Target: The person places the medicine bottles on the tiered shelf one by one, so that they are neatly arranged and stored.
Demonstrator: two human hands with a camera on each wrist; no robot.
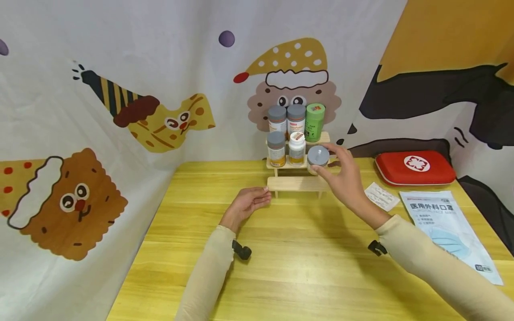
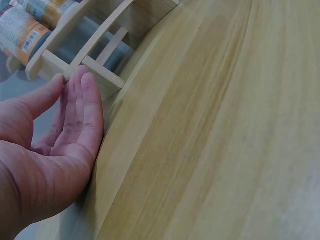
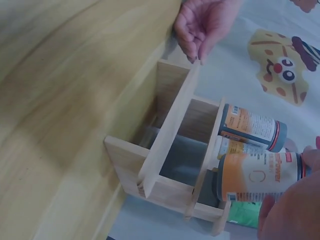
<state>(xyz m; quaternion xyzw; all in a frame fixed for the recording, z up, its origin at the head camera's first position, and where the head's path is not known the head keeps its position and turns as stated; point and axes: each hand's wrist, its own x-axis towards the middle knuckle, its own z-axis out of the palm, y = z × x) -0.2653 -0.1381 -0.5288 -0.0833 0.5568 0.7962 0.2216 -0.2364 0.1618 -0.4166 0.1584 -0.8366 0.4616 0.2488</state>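
A small wooden tiered rack stands at the back of the table. My right hand grips a white-and-orange bottle with a grey lid near its lid, at the right end of the middle tier. In the right wrist view, the bottle's base is close to that tier; contact is unclear. My left hand pinches the left end of the lowest tier between thumb and fingertips. Beside the held bottle are a white-lidded bottle and a grey-lidded bottle. Two grey-lidded bottles and a green canister stand on the top tier.
To the right lie a red first-aid case, a small white printed packet and a face mask package. A cartoon-printed cloth hangs behind the wooden table.
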